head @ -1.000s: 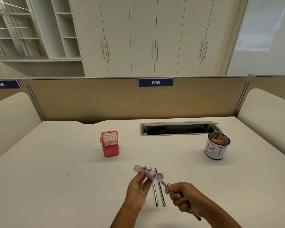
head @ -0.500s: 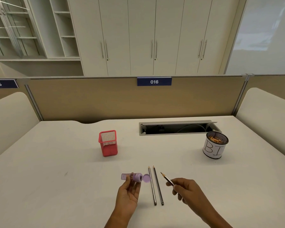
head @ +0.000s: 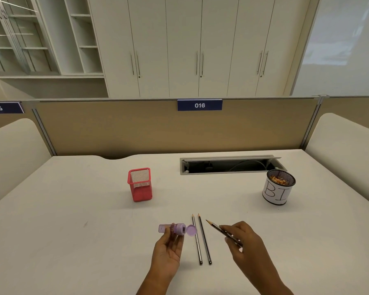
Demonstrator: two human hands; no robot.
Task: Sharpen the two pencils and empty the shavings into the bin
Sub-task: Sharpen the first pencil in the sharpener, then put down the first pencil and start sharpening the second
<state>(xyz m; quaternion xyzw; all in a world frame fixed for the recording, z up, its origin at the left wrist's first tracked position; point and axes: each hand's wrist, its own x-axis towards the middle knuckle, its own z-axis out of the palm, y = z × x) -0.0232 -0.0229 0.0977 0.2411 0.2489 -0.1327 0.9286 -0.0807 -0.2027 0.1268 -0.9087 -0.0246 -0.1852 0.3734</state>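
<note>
Head camera looks down on a pale, off-white table [head: 73, 209] backed by a tan divider panel [head: 115, 128]. At the far left the panel carries a dark blue label reading 015 [head: 0, 107].

A red square wire-mesh pencil holder [head: 140, 184] stands upright left of centre, well apart from both hands.

Nearer the viewer, the left hand [head: 168, 250] is raised palm-up, and its fingertips grip a lilac translucent plastic pencil sharpener [head: 173, 228] lying sideways. The sharpener's round lilac lid [head: 191, 230] is flipped open at its right end, just beside the first pencil.

Two dark wooden pencils lie flat on the table between the hands, side by side and almost parallel, with their sharpened tips pointing away. They are the left pencil [head: 196, 241] and the right pencil [head: 205, 241].

To their right, the right hand [head: 247, 250] pinches a third dark pencil [head: 214, 226] between thumb and fingers. Its sharpened tip points up and to the left, near the sharpener but apart from it.

Above the pencils on the divider is a dark blue label reading 016 [head: 199, 105]. An open grey metal cable slot [head: 230, 165] is set into the table's far side.

At the right, a round black mesh bin [head: 278, 192] stands upright. It is wrapped in white paper marked "BI" and holds orange-brown shavings [head: 278, 180].
</note>
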